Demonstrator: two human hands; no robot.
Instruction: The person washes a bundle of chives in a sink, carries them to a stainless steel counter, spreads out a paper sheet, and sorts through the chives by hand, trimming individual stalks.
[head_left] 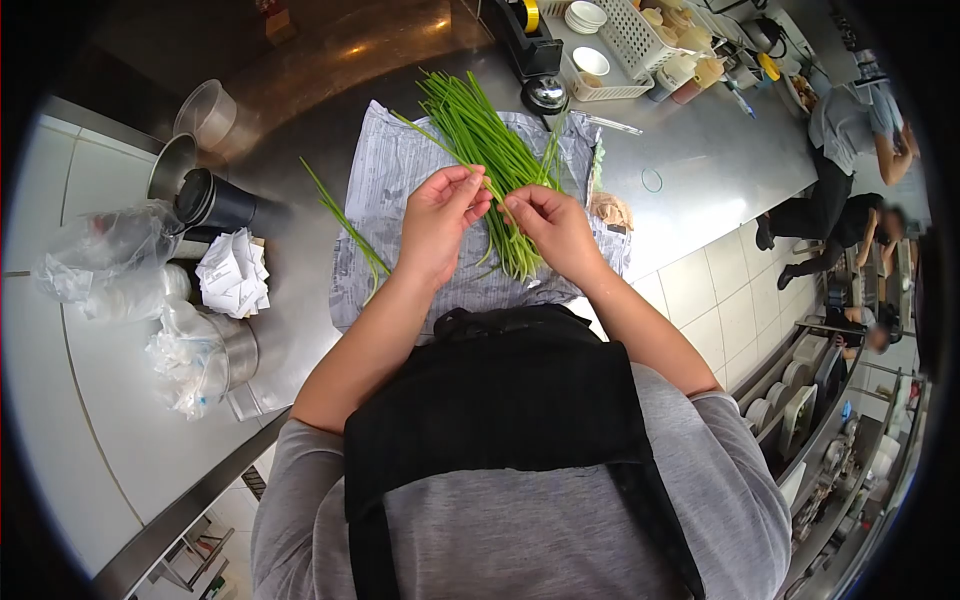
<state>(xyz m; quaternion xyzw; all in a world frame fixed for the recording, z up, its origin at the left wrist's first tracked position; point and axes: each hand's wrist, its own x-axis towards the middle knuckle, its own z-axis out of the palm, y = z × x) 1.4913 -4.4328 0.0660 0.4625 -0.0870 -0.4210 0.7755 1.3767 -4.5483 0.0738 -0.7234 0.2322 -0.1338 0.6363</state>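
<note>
Left hand (pixel 445 215): fingers pinched together on a green stalk (pixel 432 141), which slants up and away above the paper.
Right hand (pixel 550 225): fingertips closed, apparently on the lower end of the same stalk; the exact contact is partly hidden.
Bundle (pixel 490 130): a thick heap of stalks on the paper (pixel 385 170), beyond and beneath the hands.
Loose stalks (pixel 345 222): a few, lying apart at the left edge of the paper, seemingly set aside.
Table (pixel 725 150): metal, bearing the paper.
Progress: judged early; one stalk is in hand, few lie apart, and most, in the bundle, seem left to handle.
</note>
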